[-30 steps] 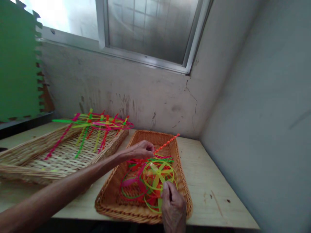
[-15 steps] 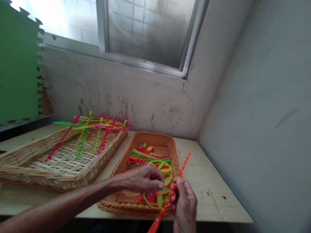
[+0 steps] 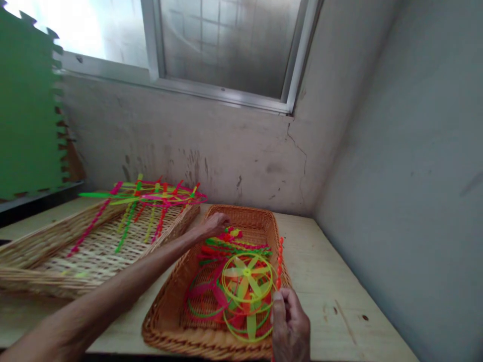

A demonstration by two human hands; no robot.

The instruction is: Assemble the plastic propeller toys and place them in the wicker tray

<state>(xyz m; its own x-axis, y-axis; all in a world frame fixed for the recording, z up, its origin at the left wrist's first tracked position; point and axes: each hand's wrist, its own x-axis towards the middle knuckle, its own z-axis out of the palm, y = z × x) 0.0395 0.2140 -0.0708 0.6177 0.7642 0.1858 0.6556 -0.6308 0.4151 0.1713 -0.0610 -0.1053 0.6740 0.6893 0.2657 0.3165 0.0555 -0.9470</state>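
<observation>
Your right hand (image 3: 290,327) has its fingers clamped on an orange beaded plastic stem (image 3: 279,261), which stands upright just inside the near right rim of the orange wicker basket (image 3: 156,334). Your left hand (image 3: 216,224), fingers bunched together, touches the neon plastic strips (image 3: 234,246) at the basket's far end, beyond a yellow-green plastic ring (image 3: 247,276).

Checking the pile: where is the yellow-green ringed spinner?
In the head view, the yellow-green ringed spinner lies on top of the pile in the orange wicker basket, just left of the orange beaded stem in the right hand.
</observation>
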